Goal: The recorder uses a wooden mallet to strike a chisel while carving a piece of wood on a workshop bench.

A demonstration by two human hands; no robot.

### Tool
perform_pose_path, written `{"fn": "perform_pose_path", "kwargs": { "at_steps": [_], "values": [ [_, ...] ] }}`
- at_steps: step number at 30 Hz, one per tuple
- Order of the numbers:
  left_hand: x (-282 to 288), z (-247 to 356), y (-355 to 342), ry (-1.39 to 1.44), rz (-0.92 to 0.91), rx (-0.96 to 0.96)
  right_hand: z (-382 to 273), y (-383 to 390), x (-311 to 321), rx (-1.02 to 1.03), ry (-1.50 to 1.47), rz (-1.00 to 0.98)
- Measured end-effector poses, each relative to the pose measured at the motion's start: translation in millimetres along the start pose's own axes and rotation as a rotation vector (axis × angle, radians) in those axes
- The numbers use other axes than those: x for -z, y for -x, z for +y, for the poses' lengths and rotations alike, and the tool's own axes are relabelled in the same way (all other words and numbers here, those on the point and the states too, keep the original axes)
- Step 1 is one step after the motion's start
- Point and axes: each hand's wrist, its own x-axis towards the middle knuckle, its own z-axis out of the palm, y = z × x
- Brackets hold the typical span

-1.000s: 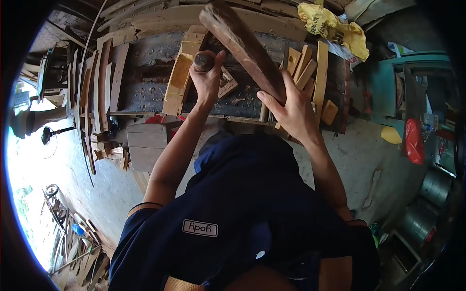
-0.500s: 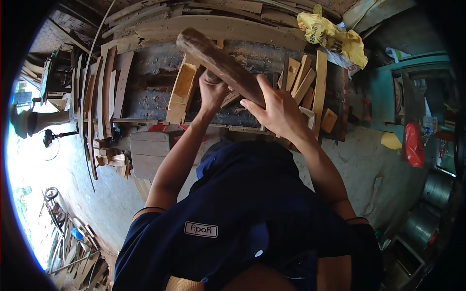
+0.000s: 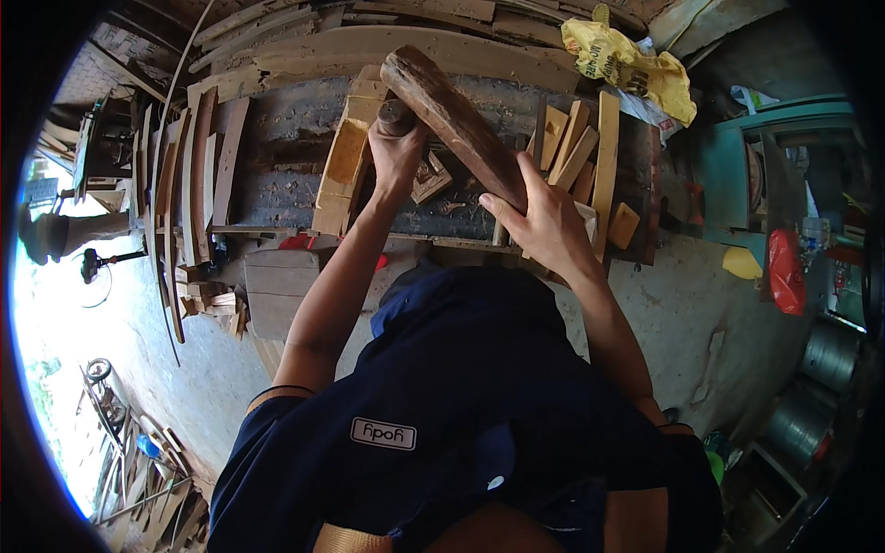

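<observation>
My right hand (image 3: 550, 221) is closed around the lower end of a thick, rough wooden club (image 3: 456, 124), which slants up and to the left over the bench. My left hand (image 3: 398, 157) wraps a tool with a round wooden handle (image 3: 395, 117), likely a chisel; its blade is hidden. The handle's top shows just left of the club and apart from it. Beside my left hand lies a pale wooden block (image 3: 334, 205) with a long recess cut in it. A small carved square wooden piece (image 3: 430, 178) lies right of my left wrist.
The dark workbench (image 3: 286, 138) holds long strips (image 3: 230, 161) at left and several offcuts (image 3: 576, 157) at right. A yellow sack (image 3: 627, 69) is at the far right corner. Long planks (image 3: 396, 53) lie along the back. A teal cabinet (image 3: 733, 180) stands to the right.
The club has shifted right, with my right hand, and no longer overlaps the tool handle. The handle's round top now shows fully in my left hand, which has moved only slightly.
</observation>
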Motion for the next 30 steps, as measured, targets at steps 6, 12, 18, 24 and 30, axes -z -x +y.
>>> {"fn": "perform_pose_path", "kwargs": {
  "at_steps": [6,12,18,24,30],
  "values": [
    [-3.5,-1.7,1.9,-0.077,0.094,-0.016,-1.9,-0.8,4.8,0.012,-0.010,0.043],
    [-7.6,8.6,3.5,-0.086,0.158,-0.034,-2.4,-4.6,5.8,0.034,0.007,0.064],
    [-3.7,6.0,1.4,-0.072,0.187,-0.021,-0.7,-3.3,4.4,0.011,0.007,0.047],
    [-0.8,-6.3,3.2,-0.028,0.113,-0.066,-2.9,-8.0,3.8,0.078,-0.048,0.054],
    [-11.7,3.7,19.3,-0.134,-0.266,0.040,-38.0,-21.1,13.4,0.254,-0.202,0.160]
  ]
}}
